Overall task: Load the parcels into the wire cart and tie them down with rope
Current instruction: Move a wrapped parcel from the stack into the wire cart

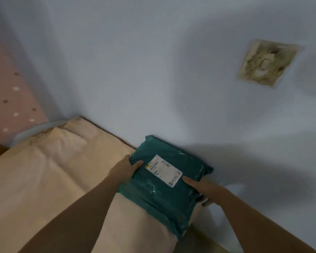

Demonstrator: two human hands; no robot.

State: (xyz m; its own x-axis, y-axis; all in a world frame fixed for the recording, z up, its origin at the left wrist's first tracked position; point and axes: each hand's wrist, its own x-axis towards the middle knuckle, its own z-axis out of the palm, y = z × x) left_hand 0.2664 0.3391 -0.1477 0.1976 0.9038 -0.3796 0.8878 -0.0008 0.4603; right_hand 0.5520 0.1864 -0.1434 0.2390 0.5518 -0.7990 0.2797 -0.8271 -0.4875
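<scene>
A dark green plastic parcel [162, 190] with a white shipping label [163, 170] lies on the right end of a beige cushioned surface [49, 172], up against the wall. My left hand [125, 170] grips its left edge, thumb on top. My right hand [201, 188] grips its right edge, thumb beside the label and fingers curled underneath. No wire cart and no rope are in view.
A pale blue wall [153, 70] fills the upper frame, with a stained old wall socket plate [268, 63] at the upper right. A pink dotted fabric [9, 99] lies at the far left beyond the cushion.
</scene>
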